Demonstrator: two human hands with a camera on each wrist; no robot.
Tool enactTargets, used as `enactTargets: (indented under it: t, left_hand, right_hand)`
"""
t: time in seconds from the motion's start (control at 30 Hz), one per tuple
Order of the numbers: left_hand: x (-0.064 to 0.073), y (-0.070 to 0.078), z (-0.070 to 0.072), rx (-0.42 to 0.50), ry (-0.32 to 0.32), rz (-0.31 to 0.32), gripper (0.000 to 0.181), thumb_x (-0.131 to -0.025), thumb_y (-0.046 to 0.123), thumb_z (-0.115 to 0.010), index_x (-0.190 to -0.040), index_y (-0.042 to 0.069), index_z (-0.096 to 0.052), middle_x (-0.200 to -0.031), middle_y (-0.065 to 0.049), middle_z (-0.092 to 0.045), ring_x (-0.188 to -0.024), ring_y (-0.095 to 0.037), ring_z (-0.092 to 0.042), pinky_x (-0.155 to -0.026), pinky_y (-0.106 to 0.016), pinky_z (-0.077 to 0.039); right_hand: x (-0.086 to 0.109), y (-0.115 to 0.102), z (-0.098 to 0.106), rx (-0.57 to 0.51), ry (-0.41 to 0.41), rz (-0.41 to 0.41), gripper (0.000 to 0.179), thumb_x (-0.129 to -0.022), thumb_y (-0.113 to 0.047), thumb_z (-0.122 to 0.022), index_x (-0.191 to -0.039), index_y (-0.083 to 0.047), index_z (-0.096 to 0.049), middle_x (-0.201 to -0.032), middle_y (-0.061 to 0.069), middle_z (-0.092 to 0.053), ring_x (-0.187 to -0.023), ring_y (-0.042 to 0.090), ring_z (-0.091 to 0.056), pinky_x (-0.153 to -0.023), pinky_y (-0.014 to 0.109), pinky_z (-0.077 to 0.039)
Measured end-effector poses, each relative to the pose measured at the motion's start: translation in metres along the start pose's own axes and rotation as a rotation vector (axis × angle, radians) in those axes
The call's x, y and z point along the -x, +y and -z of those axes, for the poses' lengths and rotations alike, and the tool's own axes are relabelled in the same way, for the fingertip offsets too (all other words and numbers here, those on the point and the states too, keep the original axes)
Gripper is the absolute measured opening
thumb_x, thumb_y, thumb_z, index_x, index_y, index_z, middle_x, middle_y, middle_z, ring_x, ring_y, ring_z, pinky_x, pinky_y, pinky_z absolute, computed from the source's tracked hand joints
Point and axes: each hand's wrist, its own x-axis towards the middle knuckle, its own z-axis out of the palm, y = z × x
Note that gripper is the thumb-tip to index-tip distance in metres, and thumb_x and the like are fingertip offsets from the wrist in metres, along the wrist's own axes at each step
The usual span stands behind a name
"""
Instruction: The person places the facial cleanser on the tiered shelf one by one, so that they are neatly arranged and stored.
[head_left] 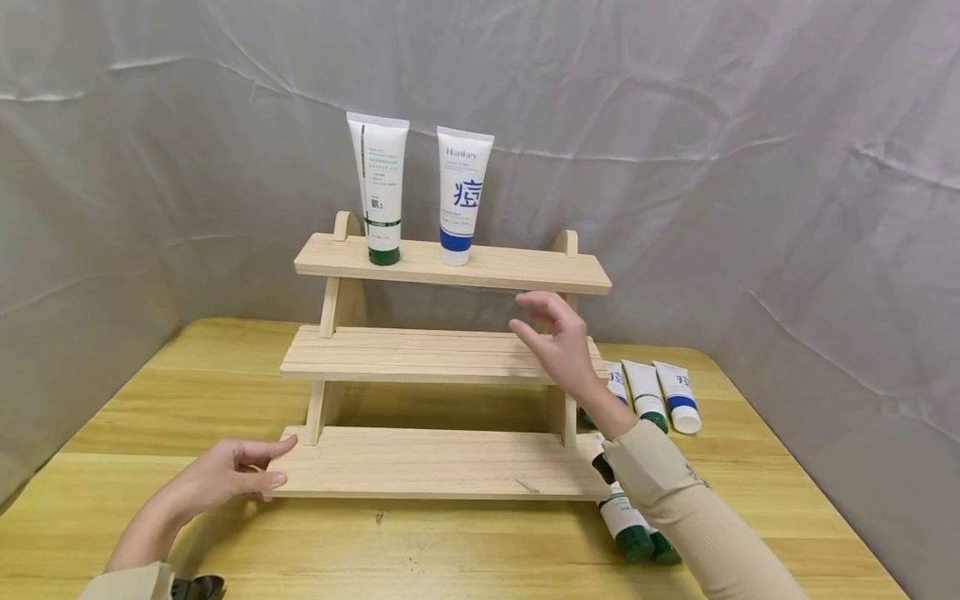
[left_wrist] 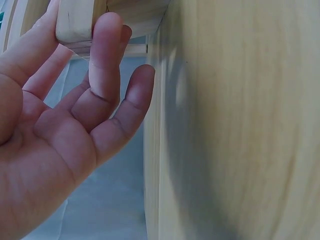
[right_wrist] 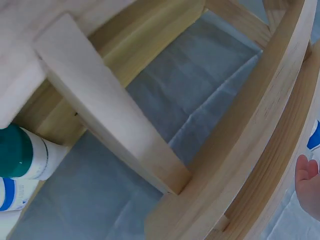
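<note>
Creased grey cloth (head_left: 750,92) (perhaps satiny) hangs behind a wood-grained table (head_left: 480,550).

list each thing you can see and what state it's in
Wooden stand: upright on the table
Green-capped tube on the top shelf: upright, cap down
Blue-banded tube beside it: upright, cap down
Tubes at the right: lying down, caps on
Left hand: gripping the bottom shelf's left end
Right hand: fingers apart, holding nothing

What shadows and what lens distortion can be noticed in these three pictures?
Left wrist view: a soft, dark shadow falls along the table; head view: a faint shadow lies near the left hand; right wrist view: the wooden shelf looks curved, probably from lens distortion.
</note>
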Motion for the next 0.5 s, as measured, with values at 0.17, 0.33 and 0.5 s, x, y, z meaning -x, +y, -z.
enactTargets:
  t: [0.17,0.33,0.5]
  left_hand:
    - [0.000,0.000,0.000,0.017,-0.004,0.003,0.052,-0.087,0.006,-0.057,-0.121,-0.023,-0.033,-0.079,-0.005,-0.057,-0.061,-0.010,-0.056,-0.059,-0.025,-0.047]
    - [0.000,-0.001,0.000,0.016,-0.004,-0.002,0.052,-0.086,0.006,-0.058,-0.121,-0.023,-0.033,-0.080,-0.007,-0.058,-0.060,-0.010,-0.056,-0.057,-0.026,-0.047]
    - [0.000,-0.001,0.001,0.014,-0.003,0.002,0.052,-0.087,0.006,-0.057,-0.121,-0.023,-0.033,-0.079,-0.005,-0.057,-0.061,-0.009,-0.056,-0.057,-0.026,-0.047]
  right_hand:
    - [0.009,0.002,0.005,0.004,-0.005,-0.007,0.021,-0.074,0.020,-0.059,-0.095,0.018,-0.055,-0.100,0.029,-0.053,-0.094,0.031,-0.051,-0.080,0.034,-0.046]
    - [0.018,0.000,0.010,0.016,-0.024,0.013,0.021,-0.073,0.021,-0.059,-0.093,0.017,-0.056,-0.098,0.028,-0.054,-0.091,0.029,-0.052,-0.079,0.034,-0.046]
    - [0.029,0.009,0.016,0.016,-0.024,0.021,0.021,-0.073,0.019,-0.061,-0.094,0.014,-0.058,-0.099,0.026,-0.055,-0.095,0.020,-0.053,-0.079,0.033,-0.046]
